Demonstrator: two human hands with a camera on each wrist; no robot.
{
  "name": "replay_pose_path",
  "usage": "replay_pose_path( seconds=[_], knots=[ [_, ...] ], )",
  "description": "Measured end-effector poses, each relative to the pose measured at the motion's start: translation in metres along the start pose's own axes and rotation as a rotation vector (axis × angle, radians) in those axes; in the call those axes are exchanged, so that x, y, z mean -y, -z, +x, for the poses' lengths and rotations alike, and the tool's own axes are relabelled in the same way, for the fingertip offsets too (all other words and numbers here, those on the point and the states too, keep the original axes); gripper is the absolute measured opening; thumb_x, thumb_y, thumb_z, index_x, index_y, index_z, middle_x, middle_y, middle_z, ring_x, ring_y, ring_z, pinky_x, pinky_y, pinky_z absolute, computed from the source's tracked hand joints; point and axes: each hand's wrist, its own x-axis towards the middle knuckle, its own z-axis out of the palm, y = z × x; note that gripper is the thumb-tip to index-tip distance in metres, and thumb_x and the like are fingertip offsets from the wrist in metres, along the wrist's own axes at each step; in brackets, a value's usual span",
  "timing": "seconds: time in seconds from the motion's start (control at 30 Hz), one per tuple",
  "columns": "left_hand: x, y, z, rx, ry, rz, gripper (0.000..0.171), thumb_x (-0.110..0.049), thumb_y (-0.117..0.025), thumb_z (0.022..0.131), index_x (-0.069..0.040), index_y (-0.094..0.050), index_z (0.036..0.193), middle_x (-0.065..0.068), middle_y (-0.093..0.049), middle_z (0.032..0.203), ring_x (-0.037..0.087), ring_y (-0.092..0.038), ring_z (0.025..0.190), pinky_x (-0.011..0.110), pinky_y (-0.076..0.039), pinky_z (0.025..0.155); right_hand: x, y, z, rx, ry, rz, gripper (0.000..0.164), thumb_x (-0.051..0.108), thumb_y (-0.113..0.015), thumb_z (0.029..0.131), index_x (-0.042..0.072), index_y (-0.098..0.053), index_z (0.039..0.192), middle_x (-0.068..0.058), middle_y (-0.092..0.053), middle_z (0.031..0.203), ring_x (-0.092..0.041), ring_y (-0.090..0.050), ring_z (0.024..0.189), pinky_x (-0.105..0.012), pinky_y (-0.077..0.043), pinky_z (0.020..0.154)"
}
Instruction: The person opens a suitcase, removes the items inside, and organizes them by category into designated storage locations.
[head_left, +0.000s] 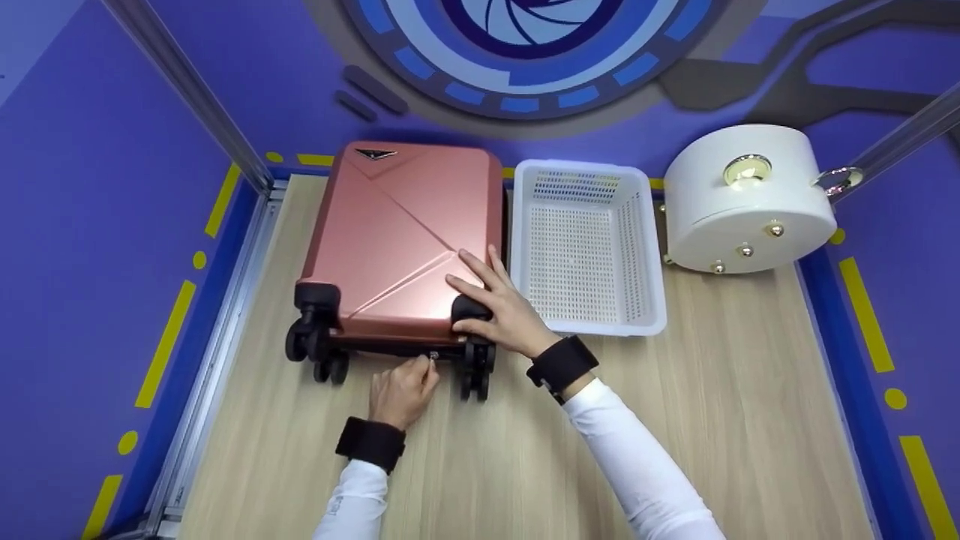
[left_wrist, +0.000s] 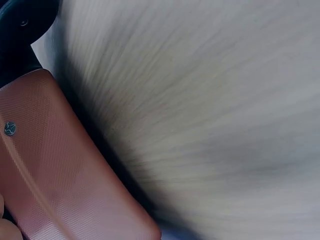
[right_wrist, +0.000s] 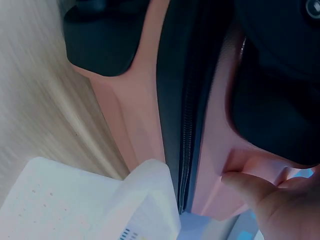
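Observation:
A rose-pink hard-shell suitcase point(head_left: 412, 217) lies flat with its black wheels point(head_left: 315, 337) toward me. At its near edge, between the wheels, my left hand point(head_left: 403, 391) has curled fingers and pinches a small metal zipper pull point(head_left: 433, 355). My right hand point(head_left: 510, 311) rests on the near right corner of the shell, fingers spread over the lid and around a black corner guard. In the right wrist view, the zipper point(right_wrist: 187, 130) runs shut along the suitcase's side, with fingers point(right_wrist: 250, 190) on the pink shell. The left wrist view shows mostly the shell point(left_wrist: 70, 165) and blurred floor.
A white perforated plastic basket point(head_left: 652, 255) stands close against the suitcase's right side. Farther right is a white rounded case point(head_left: 750, 195) with gold knobs and handle. Blue-purple panels point(head_left: 90, 247) enclose the wood-grain surface point(head_left: 720, 390) at the back and both sides.

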Motion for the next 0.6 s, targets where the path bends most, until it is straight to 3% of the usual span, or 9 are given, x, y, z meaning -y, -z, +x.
replay_pose_path(
  seconds=[0.27,0.43,0.6],
  knots=[
    [0.002,0.005,0.000,0.014,0.076,-0.018,0.032,-0.013,-0.072,0.092,-0.013,-0.047,0.072,0.003,-0.046,0.053,0.029,-0.052,0.040,0.039,-0.031,0.038,-0.002,0.001,0.000,-0.019,0.008,0.008,0.074,0.032,-0.089,0.094,0.013,-0.062,0.161,-0.023,-0.037,0.181,-0.067,-0.013,0.169,-0.080,-0.035,0.128],
    [0.010,0.011,0.000,0.029,0.107,-0.006,0.032,-0.013,-0.072,0.092,-0.012,-0.048,0.071,0.003,-0.045,0.052,0.028,-0.050,0.041,0.041,-0.033,0.038,-0.003,0.003,-0.002,-0.013,-0.008,0.011,0.074,0.031,-0.088,0.094,0.014,-0.061,0.161,-0.022,-0.036,0.182,-0.065,-0.012,0.170,-0.079,-0.036,0.128],
    [0.019,0.020,-0.003,0.055,0.138,0.003,0.033,-0.013,-0.072,0.093,-0.013,-0.048,0.071,-0.001,-0.041,0.053,0.020,-0.043,0.042,0.033,-0.027,0.041,-0.001,0.001,-0.001,0.009,-0.010,0.022,0.074,0.031,-0.087,0.096,0.013,-0.060,0.162,-0.022,-0.034,0.183,-0.065,-0.010,0.170,-0.079,-0.036,0.127]
  ],
)
